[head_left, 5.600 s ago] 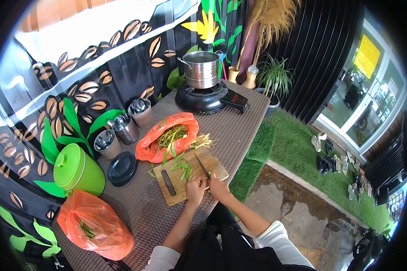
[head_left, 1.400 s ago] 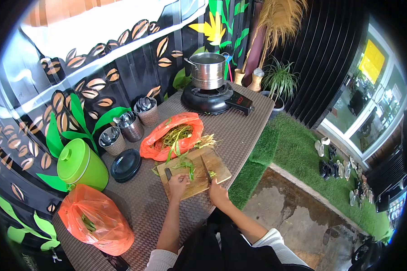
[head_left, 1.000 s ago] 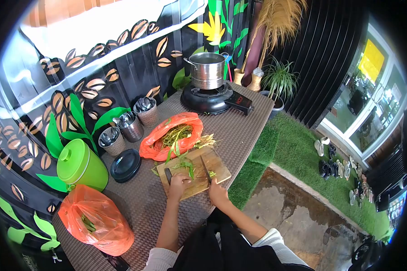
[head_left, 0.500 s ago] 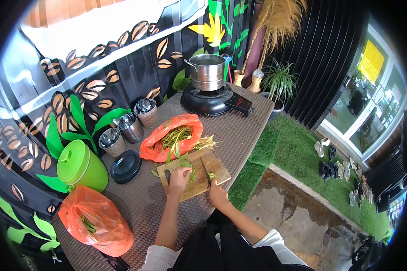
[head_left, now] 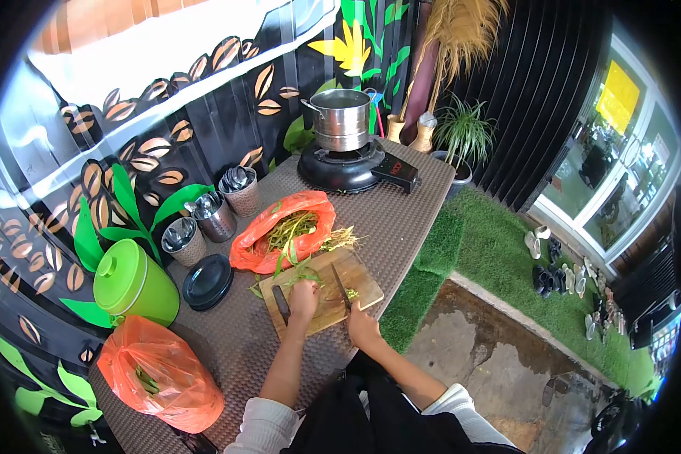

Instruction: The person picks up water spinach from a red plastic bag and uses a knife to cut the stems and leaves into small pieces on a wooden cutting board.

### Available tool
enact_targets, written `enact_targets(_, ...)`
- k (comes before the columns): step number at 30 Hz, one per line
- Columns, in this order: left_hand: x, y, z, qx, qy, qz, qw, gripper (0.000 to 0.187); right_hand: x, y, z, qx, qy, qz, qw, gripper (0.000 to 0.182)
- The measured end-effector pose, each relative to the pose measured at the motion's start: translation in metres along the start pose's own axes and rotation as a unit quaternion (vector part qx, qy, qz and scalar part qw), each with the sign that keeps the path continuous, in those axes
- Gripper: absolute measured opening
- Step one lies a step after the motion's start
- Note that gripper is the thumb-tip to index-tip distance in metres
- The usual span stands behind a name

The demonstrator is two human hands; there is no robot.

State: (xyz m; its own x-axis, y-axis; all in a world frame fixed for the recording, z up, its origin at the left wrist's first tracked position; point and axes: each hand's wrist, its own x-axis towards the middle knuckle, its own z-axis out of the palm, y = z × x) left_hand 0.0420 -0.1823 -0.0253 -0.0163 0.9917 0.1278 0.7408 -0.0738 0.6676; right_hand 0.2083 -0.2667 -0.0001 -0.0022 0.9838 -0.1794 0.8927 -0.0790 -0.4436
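Note:
A wooden cutting board (head_left: pixel 327 309) lies on the brown textured table (head_left: pixel 234 340). My right hand (head_left: pixel 362 324) is closed around the handle of a knife (head_left: pixel 341 281), whose blade rests over the board. Small chopped green pieces (head_left: pixel 352 293) lie beside the blade. Over the board's left part, my left hand (head_left: pixel 304 297) is closed; its fingers are bunched by green stems and leaves (head_left: pixel 303 272), and what they grip is too small to tell. A second dark handle (head_left: pixel 281 301) lies left of that hand. Behind the board sits an open orange bag (head_left: pixel 261 250) of greens.
A steel pot (head_left: pixel 342 121) stands on a black stove (head_left: pixel 340 168) at the back. Cutlery cups (head_left: pixel 183 240), dark plates (head_left: pixel 208 281), a green lidded container (head_left: pixel 136 284) and a filled orange bag (head_left: pixel 163 374) stand on the left. Grass and shoes are beyond the table's right edge.
My left hand has shifted slightly right relative to the board, exposing more of the dark handle beside it. The right hand and knife keep nearly the same place. The whole view has shifted slightly.

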Motion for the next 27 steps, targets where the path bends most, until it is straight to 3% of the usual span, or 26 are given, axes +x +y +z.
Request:
enact_targets(3,0.002,-0.002,-0.001,-0.010,-0.007,0.017,1.000,0.010,0.001,0.000,0.000,-0.004,-0.006,-0.002,1.000,0.028)
enact_targets(8,0.004,0.004,-0.007,-0.032,0.063,0.105,0.992,0.008,0.001,0.000,0.000,-0.006,-0.009,-0.005,1.000,0.028)
enact_targets(11,0.002,0.014,-0.014,-0.124,0.062,0.105,0.985,0.009,0.003,0.002,0.000,-0.002,-0.013,-0.004,1.000,0.029)
enact_targets(21,-0.039,0.022,0.022,-0.083,-0.020,0.053,0.995,0.011,0.021,0.007,-0.031,-0.018,-0.065,-0.053,0.996,0.026)
enact_targets(23,-0.046,0.027,0.026,-0.039,0.052,0.104,0.992,0.011,0.013,0.002,-0.040,-0.035,-0.073,-0.058,0.995,0.027)
enact_targets(27,-0.054,0.032,0.025,-0.044,0.077,0.116,0.989,0.013,0.001,0.004,-0.032,-0.048,-0.038,-0.081,0.995,0.032)
